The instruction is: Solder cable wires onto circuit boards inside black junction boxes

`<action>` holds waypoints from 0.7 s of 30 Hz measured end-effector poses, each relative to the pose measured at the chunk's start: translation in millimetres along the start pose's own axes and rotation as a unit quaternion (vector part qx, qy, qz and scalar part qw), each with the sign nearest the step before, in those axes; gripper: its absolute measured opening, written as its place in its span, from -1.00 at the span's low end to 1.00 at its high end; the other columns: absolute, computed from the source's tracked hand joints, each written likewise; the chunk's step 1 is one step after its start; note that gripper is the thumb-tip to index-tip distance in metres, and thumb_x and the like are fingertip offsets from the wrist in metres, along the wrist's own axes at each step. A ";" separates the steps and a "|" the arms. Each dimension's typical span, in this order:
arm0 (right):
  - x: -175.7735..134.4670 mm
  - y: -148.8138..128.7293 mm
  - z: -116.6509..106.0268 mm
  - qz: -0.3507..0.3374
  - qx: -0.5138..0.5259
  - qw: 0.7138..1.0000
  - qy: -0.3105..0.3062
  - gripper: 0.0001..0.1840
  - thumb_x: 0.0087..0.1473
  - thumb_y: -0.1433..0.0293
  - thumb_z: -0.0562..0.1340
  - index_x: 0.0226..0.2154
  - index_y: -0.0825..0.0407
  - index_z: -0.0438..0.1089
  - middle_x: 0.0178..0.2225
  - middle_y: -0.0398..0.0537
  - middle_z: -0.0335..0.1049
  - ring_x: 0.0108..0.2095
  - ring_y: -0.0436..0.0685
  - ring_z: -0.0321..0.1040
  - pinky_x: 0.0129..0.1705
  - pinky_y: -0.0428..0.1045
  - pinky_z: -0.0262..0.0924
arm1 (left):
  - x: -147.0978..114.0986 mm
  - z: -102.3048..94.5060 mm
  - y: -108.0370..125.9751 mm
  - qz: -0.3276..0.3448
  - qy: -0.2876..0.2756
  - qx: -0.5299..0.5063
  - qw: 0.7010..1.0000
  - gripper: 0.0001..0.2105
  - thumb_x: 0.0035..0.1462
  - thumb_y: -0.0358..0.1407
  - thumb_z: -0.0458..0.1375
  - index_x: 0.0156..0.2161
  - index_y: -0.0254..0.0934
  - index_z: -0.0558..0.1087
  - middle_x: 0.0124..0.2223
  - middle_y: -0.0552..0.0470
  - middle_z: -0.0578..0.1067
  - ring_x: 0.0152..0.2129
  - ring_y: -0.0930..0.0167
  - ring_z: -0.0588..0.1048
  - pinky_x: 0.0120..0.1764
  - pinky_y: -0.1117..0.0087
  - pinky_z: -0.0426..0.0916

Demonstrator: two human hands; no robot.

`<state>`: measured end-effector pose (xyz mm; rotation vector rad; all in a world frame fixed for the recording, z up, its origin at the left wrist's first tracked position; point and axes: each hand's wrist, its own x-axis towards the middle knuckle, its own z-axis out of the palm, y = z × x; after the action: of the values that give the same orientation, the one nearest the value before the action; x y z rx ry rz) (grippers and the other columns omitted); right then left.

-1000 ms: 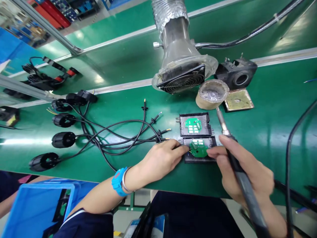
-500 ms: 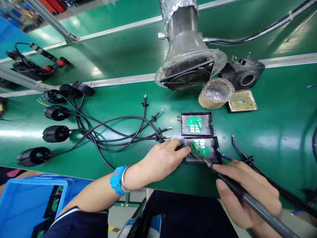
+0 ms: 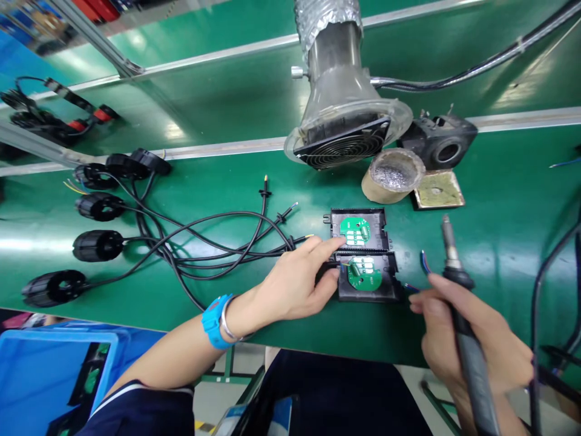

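My left hand (image 3: 295, 281) is open over the left edges of two black plastic housings, thumb and index finger apart. A dark cable end lies between those fingers, its thin wires reaching the green circuit board (image 3: 365, 280) in the near housing (image 3: 388, 272). The far housing (image 3: 336, 227) holds a similar circuit board (image 3: 350, 227). My right hand (image 3: 476, 339) is closed around a soldering iron (image 3: 467, 345), whose tip points up and away from the boards. Its fingertips are beside a cable's red and blue wire ends (image 3: 425, 261); whether they touch them I cannot tell.
Behind the housings stand a fume extractor (image 3: 345, 145), a round pot (image 3: 393, 175) of silvery bits, a sponge tray (image 3: 438, 189) and an iron holder (image 3: 442, 142). Black cables (image 3: 227, 248) with round plugs (image 3: 97, 245) spread leftward. A blue bin (image 3: 40, 381) is lower left.
The soldering iron has lifted off the near circuit board and swung right, its tip now upward. My left fingers have spread, the index finger moving toward the far housing.
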<state>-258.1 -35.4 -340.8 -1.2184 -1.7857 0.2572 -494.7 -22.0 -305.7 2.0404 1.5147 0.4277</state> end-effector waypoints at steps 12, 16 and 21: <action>4.2 0.1 8.5 -0.078 -0.057 0.993 -0.072 -0.57 -0.08 0.56 0.36 -0.10 0.10 0.36 -0.34 -0.10 0.44 -0.41 -0.03 0.38 -0.23 -0.10 0.29 | -0.3 4.7 0.2 0.014 -0.007 -0.004 1.000 -0.79 0.13 -0.33 0.07 -0.14 -0.32 0.44 -0.21 -0.02 0.50 -0.27 0.35 0.49 -0.20 0.31 0.42; 8.2 6.8 6.3 -0.092 -0.050 0.991 -0.077 -0.58 -0.05 0.57 0.34 -0.10 0.08 0.36 -0.27 -0.08 0.46 -0.35 -0.01 0.42 -0.17 -0.11 0.30 | -2.1 6.7 -1.8 0.007 -0.001 0.025 1.000 -0.77 0.16 -0.26 0.09 -0.12 -0.31 0.43 -0.20 -0.01 0.51 -0.27 0.33 0.50 -0.21 0.28 0.43; 17.4 14.3 10.3 -0.105 0.000 0.986 -0.129 -0.61 0.01 0.54 0.31 -0.08 0.02 0.31 -0.24 -0.10 0.45 -0.32 -0.02 0.45 -0.16 -0.11 0.34 | -5.4 9.5 -0.2 0.001 0.047 0.087 0.995 -0.55 0.15 -0.12 0.11 0.10 -0.29 0.31 -0.09 -0.06 0.44 -0.26 0.31 0.49 -0.30 0.29 0.43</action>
<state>-258.6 -11.0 -345.3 -1.0232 -2.1209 0.3032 -491.3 -29.4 -313.0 2.1810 1.6576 0.4090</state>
